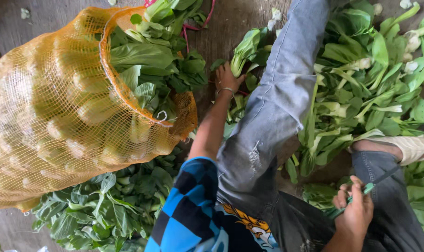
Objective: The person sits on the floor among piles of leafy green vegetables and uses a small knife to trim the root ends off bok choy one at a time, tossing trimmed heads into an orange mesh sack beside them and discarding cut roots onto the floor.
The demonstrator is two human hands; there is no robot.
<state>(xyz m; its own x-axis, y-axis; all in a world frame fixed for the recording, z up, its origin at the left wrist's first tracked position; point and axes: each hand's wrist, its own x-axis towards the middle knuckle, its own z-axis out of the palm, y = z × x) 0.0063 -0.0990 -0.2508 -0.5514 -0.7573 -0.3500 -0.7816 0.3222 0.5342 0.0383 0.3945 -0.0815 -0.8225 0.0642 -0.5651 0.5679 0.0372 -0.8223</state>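
My left hand (228, 78) reaches forward and grips the base of a bok choy head (246, 49) lying on the ground, just right of the mouth of an orange mesh sack (57, 112). The sack lies on its side, packed with bok choy, and more green leaves spill out of its opening. My right hand (356, 211) rests by my knee, closed round a small knife (371, 185) with a green handle and a dark blade that points up and to the right.
My jeans-clad leg (277, 107) stretches forward between the two hands. A heap of loose bok choy (370, 84) lies to its right, by my foot in a pale sandal (410, 147). More greens (104, 210) lie under the sack.
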